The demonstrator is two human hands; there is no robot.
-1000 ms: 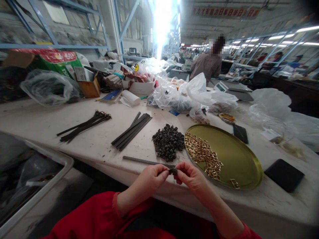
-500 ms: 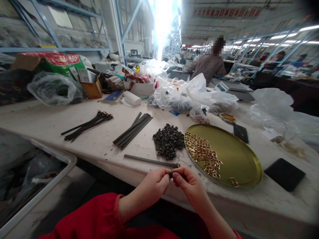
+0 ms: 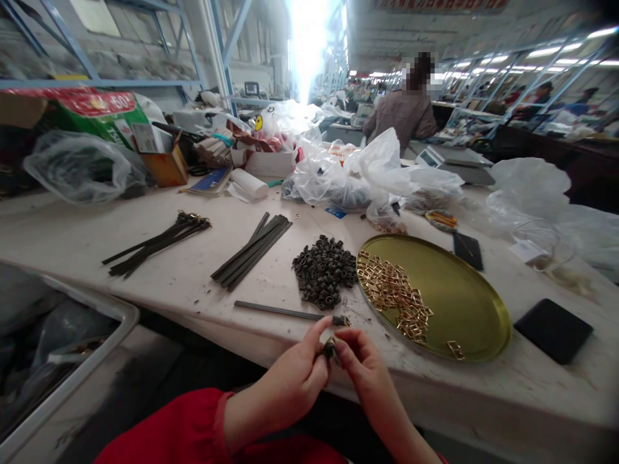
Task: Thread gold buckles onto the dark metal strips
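At the table's front edge, my left hand (image 3: 296,381) and my right hand (image 3: 363,367) meet, their fingertips pinched on a small dark strap loop (image 3: 330,350). A light glint shows on that piece; its details are partly covered by the fingers. Just beyond my fingers lies a single dark strap (image 3: 275,310) with a gold buckle end (image 3: 343,320). Past it is a heap of small dark loops (image 3: 323,270). To the right, gold rectangular buckles (image 3: 394,293) are spread over the left part of a round gold tray (image 3: 464,283).
Dark straps (image 3: 254,248) lie in a stack; left of them is a bundle of straps with buckles (image 3: 162,241). Plastic bags (image 3: 348,177) line the back. A black pad (image 3: 554,330) sits at right, a white bin (image 3: 128,309) at left. A co-worker (image 3: 401,116) is farther off.
My hands have come slightly lower and turned, so the piece between the fingertips shows more. My left thumb has lifted away from it. The whole view has shifted a little.
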